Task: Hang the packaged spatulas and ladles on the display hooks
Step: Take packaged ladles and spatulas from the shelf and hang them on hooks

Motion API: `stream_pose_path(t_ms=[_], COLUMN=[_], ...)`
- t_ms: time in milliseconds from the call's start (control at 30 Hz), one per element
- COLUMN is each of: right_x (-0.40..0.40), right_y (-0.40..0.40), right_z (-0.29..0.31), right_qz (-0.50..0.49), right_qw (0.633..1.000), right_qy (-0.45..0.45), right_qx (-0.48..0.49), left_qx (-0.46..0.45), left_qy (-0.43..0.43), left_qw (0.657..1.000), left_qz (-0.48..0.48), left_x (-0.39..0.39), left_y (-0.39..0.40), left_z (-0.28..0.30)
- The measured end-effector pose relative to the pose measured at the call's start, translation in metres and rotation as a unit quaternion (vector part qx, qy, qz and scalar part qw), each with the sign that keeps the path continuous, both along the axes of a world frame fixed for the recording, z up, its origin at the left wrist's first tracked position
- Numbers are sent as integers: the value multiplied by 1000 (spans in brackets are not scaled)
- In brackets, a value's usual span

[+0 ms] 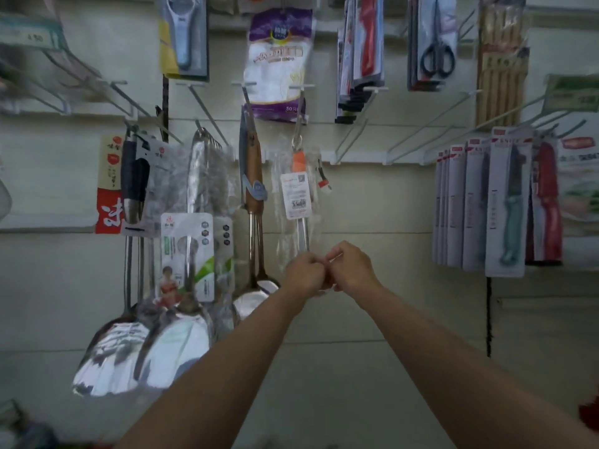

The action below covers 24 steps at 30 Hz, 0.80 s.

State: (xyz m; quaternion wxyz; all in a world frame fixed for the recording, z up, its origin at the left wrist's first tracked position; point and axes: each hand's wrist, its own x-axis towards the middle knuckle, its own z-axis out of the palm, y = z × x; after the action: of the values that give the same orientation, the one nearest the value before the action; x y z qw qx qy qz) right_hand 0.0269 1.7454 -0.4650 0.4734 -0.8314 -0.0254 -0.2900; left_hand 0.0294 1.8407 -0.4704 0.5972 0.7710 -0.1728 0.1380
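So the wall (372, 205) carries rows of display hooks (207, 108). Bottom row, going left to right: a bunch of packaged spatulas (129, 351), then a ladle (254, 241), then a bagged utensil (296, 196) hanging off its hook. Both hands meet at the bottom of that bag, left hand (303, 275) just beside right hand (351, 270). Well off toward the wall's right edge hang carded knives (505, 205). Up top, scissors (436, 43) hang right of a pouch (278, 59).
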Motion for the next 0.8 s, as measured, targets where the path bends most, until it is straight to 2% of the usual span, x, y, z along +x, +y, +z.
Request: stream_pose_path(t_ms=[167,433,667,800], right_x=[6,15,44,59], right_y=[-9,-6,-3,-5], right_z=[-38,-107,-152,-191], right_qz=[2,40,41,64], right_qw=[1000,995,990,977], right_qy=[7,80,127,199], right_qx=[24,39,38,32], left_qx=[-93,-28,-50,-42], left_qy=[30,95,168,235], left_qw=[995,995,984,971], left_qz=[-28,-23,-11,-1], left_x=[4,9,33,53], left_y=[-1,7,12,25], left_z=[-31,-101,-157,-201])
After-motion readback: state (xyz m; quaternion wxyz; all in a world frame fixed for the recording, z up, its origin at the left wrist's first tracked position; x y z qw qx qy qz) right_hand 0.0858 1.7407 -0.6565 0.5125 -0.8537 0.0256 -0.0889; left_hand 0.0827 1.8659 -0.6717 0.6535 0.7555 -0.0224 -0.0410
